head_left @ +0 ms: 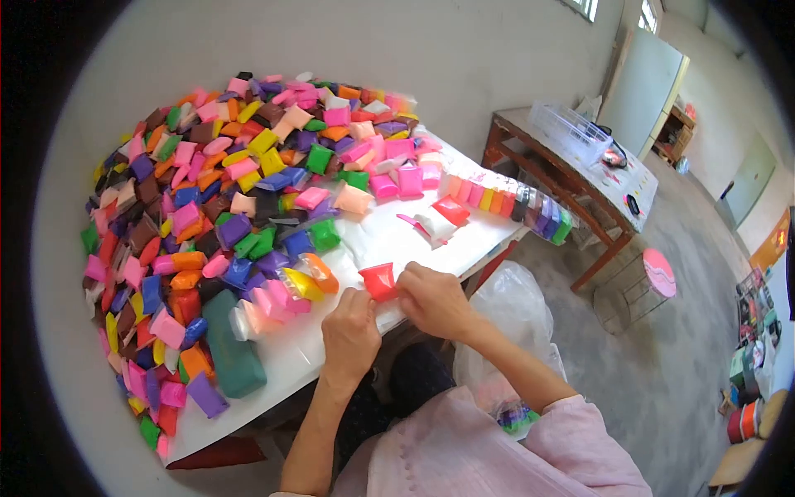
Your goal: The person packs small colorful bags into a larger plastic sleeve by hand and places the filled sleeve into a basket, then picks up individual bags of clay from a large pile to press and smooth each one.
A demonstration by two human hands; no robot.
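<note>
Between my hands, just above the table's front edge, is a small red packet of soft modelling clay (378, 282). My left hand (352, 331) is closed with its fingertips at the packet's lower left side. The fingers of my right hand (435, 300) pinch its right edge. Near my left hand lie a yellow packet (303, 284), an orange packet (320, 272) and several pink ones (276, 300). Beyond my right hand, a red and a white packet (435, 224) rest on the white tabletop (377, 240) beside a thin pink tool (410, 220).
A large heap of coloured packets (224, 182) covers the table's left and back. A dark green block (232, 344) lies at its front. A row of packets in rainbow order (505, 199) lines the right end. Below hangs a clear plastic bag (509, 306); a pink-topped stool (658, 272) stands farther right.
</note>
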